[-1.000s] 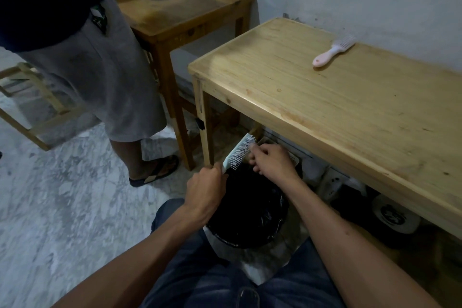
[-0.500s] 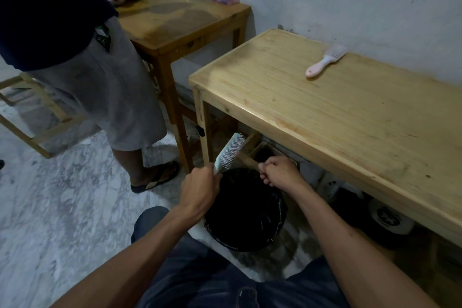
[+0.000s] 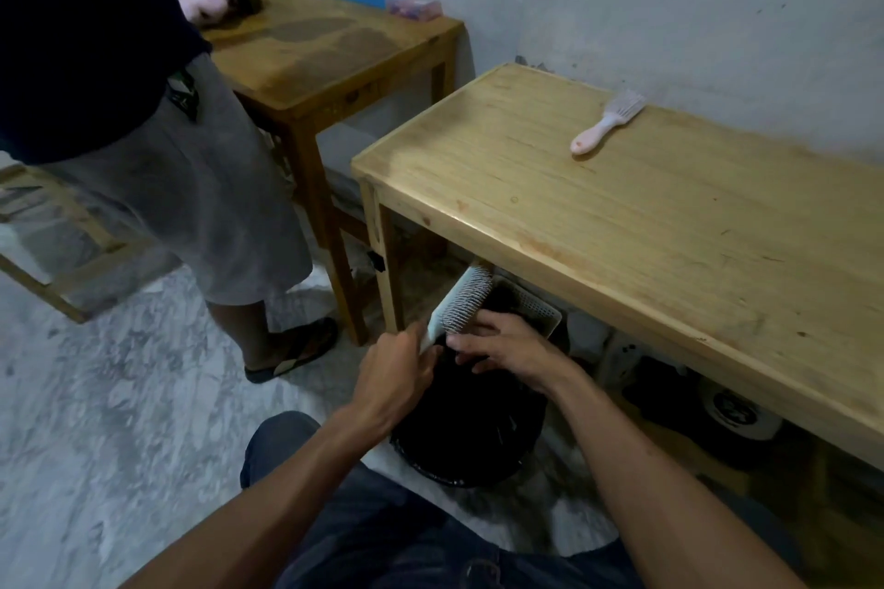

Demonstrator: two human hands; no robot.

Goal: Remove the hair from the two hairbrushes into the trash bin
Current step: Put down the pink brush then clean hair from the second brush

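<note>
Hands (image 3: 392,378) around white, grey-bristled hairbrush (image 3: 461,299)

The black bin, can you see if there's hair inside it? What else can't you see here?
From the head view:
- Inside of the trash bin: too dark to show any hair.
- Handle of the white hairbrush: wrapped by the left hand.
- Hair between its bristles: too small to tell; the right hand covers their lower end.
- Pink hairbrush on the table: too far to show hair.
</note>
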